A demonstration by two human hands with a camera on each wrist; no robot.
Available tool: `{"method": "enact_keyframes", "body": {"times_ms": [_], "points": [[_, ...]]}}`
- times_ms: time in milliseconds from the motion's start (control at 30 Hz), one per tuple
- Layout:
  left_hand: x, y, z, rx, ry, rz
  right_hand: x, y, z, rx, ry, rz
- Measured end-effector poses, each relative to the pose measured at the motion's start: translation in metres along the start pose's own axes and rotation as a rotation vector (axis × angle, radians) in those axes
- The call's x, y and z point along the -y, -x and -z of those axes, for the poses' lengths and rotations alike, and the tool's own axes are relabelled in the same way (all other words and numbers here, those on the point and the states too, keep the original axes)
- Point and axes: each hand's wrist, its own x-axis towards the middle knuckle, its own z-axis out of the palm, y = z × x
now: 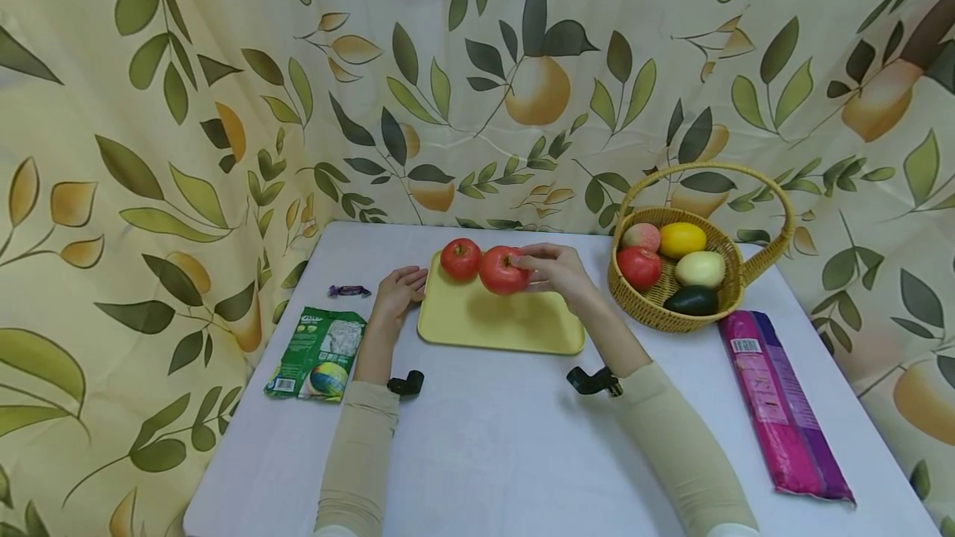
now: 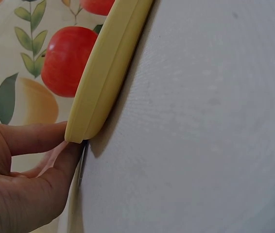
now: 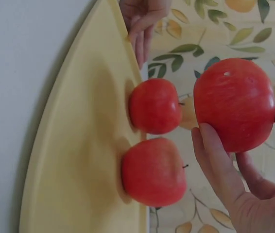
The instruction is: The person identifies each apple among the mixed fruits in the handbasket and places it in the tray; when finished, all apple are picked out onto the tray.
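My right hand grips a red apple by its sides, raised above a yellow tray. On the tray, the right wrist view shows two more red apples, a farther one and a nearer one. From the head, only one resting apple shows plainly; the other seems hidden behind the raised one. At the tray's left end, my left hand touches the rim with fairly straight fingers. The left wrist view has the thumb and fingers against the tray's corner.
A wicker basket of fruit and vegetables stands right of the tray. In front of it lies a long pink-purple packet. A green packet and a small wrapped candy lie left. A patterned curtain hangs behind the table.
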Motion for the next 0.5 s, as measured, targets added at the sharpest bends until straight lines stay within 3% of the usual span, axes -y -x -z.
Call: {"method": "enact_keyframes", "body": {"times_ms": [500], "points": [[0.0, -0.002, 0.0, -0.002, 0.005, 0.006, -0.021, -0.012, -0.025, 0.005, 0.008, -0.057]]}}
